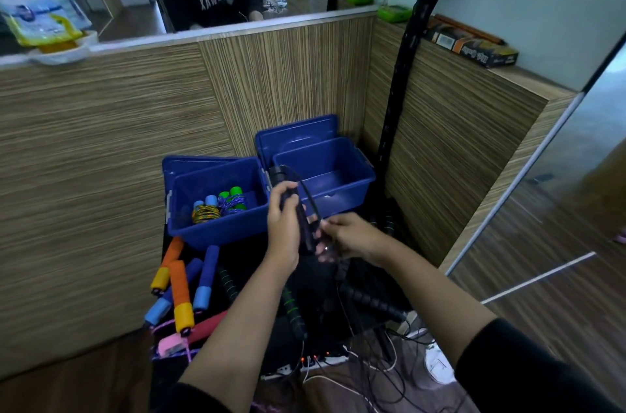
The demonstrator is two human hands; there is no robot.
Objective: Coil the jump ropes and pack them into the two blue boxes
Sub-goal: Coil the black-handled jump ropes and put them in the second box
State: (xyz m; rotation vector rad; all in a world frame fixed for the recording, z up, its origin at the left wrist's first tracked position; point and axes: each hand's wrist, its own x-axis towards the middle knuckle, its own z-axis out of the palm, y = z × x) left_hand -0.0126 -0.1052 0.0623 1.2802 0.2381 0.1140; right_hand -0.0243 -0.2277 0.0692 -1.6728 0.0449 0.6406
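Observation:
Two blue boxes stand against the wood-panelled wall. The left blue box (220,226) holds two coiled ropes, one with light blue handles (206,206) and one with green handles (232,197). Nothing lies in the right blue box (359,180). My left hand (284,229) grips the black handles of a black jump rope (288,185) in front of the boxes. My right hand (349,236) pinches the rope's thin black cord near the handles; a loop of cord arcs up between the hands.
More jump ropes lie on a dark surface below: orange-and-yellow handles (178,294), blue handles (205,280), a pink one (171,345) and black foam handles (369,301). A power strip (315,362) and tangled cables lie on the floor. A black pole (403,67) stands right of the boxes.

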